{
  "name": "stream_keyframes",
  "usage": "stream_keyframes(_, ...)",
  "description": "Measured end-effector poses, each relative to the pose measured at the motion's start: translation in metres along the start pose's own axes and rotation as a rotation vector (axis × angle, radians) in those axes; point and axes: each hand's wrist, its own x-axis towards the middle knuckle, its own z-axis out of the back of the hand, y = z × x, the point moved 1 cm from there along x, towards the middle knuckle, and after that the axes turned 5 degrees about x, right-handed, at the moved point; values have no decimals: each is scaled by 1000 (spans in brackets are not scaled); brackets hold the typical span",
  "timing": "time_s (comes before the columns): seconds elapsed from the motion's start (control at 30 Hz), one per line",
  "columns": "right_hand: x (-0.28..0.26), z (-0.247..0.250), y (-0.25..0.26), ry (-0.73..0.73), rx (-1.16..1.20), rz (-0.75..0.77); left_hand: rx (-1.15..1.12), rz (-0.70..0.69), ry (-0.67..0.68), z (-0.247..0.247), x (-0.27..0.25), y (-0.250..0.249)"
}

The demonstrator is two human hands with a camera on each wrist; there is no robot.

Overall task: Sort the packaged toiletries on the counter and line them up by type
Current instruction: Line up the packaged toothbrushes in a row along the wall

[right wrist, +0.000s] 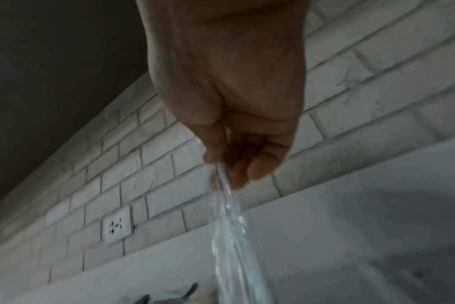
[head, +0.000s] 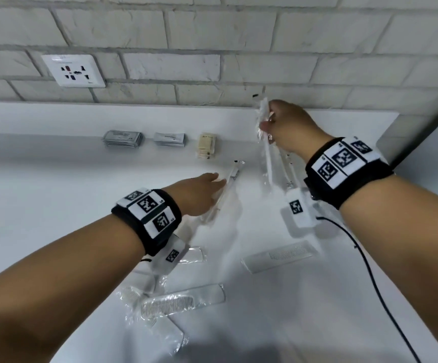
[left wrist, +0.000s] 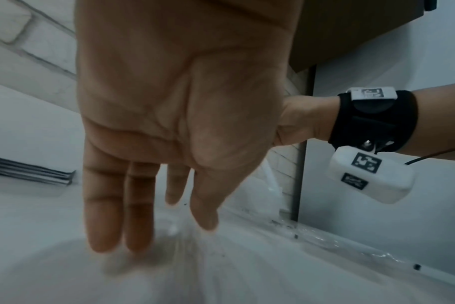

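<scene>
On the white counter (head: 55,205) my left hand (head: 207,186) lies flat, its straight fingers (left wrist: 104,205) resting on a clear-wrapped toothbrush (head: 232,176). My right hand (head: 278,124) is raised near the back wall and pinches the top of another long clear toothbrush packet (head: 265,148), which hangs below the curled fingers (right wrist: 257,168) as a clear packet (right wrist: 229,226). More wrapped toothbrushes (head: 287,171) lie under it. Along the back stand two grey sachet stacks (head: 122,138) (head: 169,139) and a beige sachet stack (head: 207,148). Wrapped combs (head: 278,255) (head: 184,301) lie in front.
A brick wall (head: 212,35) with a power socket (head: 73,70) backs the counter. A dark panel (head: 427,113) closes the right end. A black cable (head: 370,271) runs from my right wrist over the counter's right side. More clear comb packets (head: 191,254) lie under my left forearm.
</scene>
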Motion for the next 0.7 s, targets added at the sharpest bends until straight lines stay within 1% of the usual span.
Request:
stream_keyframes(0.03,1,-6,0,89,31,-101,-85,41,18,4,-2,2)
stream_keyframes(0.1,-3,-30,-14,297,134,-343,-130,19,21,8,-2,2)
stream_keyframes(0.13,-8,-43,-23,355,221,-450,-154,16,7,8,-1,-1)
stream_keyframes(0.17,-12,-53,-31,360,257,-520,-184,23,-5,7,-1,-3)
stream_keyframes(0.2,-14,-58,-39,341,230,-538,-225,41,-9,4,1,-5)
stream_keyframes(0.27,-17,-59,-49,269,82,-487,-278,69,-6,3,0,-8)
stream_keyframes(0.33,-23,-53,-52,250,23,-431,-243,55,-20,2,-3,-9)
stream_keyframes(0.37,-27,-49,-52,263,-2,-394,-196,34,-37,3,-5,-8)
stream_keyframes(0.43,-40,-46,-48,311,-133,-275,-66,-23,-51,2,-7,-5)
stream_keyframes(0.47,-47,-47,-46,339,-206,-210,-4,-52,-46,2,-6,-3)
stream_keyframes(0.53,-61,-55,-45,405,-321,-133,79,-91,-9,0,-2,0)
stream_keyframes(0.6,-71,-67,-45,469,-425,-115,91,-103,28,-2,3,-1)
stream_keyframes(0.7,-71,-80,-45,495,-516,-132,22,-92,53,-4,11,-7)
